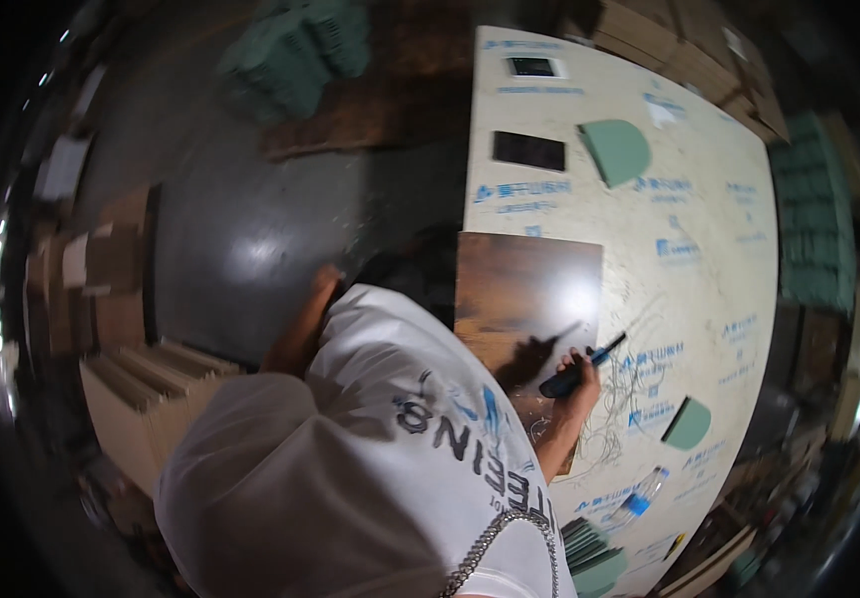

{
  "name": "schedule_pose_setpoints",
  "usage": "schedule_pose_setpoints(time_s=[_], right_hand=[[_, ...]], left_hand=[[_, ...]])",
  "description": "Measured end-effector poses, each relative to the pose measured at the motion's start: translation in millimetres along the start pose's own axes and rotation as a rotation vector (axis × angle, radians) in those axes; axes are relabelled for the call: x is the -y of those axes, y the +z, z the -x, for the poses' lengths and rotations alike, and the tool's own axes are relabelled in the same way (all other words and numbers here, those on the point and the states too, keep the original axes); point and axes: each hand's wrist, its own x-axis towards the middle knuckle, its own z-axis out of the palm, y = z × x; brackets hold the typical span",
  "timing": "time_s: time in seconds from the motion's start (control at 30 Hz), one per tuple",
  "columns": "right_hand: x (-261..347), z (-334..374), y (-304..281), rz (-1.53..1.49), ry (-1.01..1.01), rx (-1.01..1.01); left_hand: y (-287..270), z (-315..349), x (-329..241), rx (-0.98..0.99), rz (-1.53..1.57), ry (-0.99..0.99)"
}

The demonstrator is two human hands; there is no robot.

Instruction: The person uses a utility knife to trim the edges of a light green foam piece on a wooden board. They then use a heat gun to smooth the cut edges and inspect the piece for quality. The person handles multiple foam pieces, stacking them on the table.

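My right hand is closed round a black hand tool with a blue band and a narrow dark tip, its exact kind unclear. The tool is held over the right edge of a glossy brown wooden board, which carries its dark shadow. Thin tangled strands lie on the table beside that hand. My left hand hangs low on the left, off the table and over the grey floor; blur and my arm hide its fingers. Nothing can be made out in it.
On the white printed tabletop lie a dark phone, a white-edged device, green rounded pieces, and a plastic bottle. Green pieces are stacked at the near edge. Cardboard stands behind; beige panels stand at left.
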Motion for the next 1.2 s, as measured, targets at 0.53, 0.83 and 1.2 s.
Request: schedule_pose_setpoints(time_s=[0.53,0.83,1.2], right_hand=[[-71,32,4,0.882,-0.417,-0.65],[-128,93,-6,0.737,-0.309,-1.016],[-270,215,63,0.226,0.034,-1.604]], left_hand=[[-184,-40,-361,0.608,0.552,0.182],[-220,28,-556,0.944,0.472,0.746],[-130,89,-557,1.38,-0.046,1.336]])
